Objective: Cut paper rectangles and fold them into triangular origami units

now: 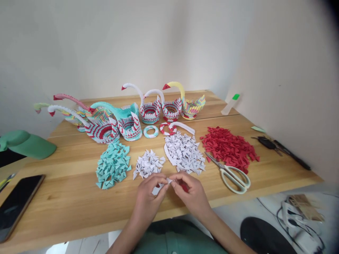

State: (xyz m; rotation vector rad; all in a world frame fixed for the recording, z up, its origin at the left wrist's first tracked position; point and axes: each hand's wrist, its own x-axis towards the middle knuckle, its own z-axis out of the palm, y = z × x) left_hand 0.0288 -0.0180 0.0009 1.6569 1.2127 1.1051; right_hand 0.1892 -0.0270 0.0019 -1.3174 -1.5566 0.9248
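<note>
My left hand (148, 194) and my right hand (192, 194) meet over the table's front edge, fingertips pinched on a small white folded paper piece (168, 180). Another bit of white paper (157, 189) shows between the fingers and thumb of the left hand; I cannot tell whether it is held. Something red (184, 186) is partly hidden behind the right fingers. Just beyond the hands lie a small pile of white folded paper triangles (148, 164) and a larger white pile (186, 153). Teal triangles (112, 165) are heaped to the left, red triangles (229, 146) to the right.
Scissors (235, 179) with pale handles rest against the red heap. Several paper swans (149, 111) line the back, with two paper rings (150, 131) before them. A phone (19, 201) and green cap (29, 144) are at left. Keys (266, 142) lie at right.
</note>
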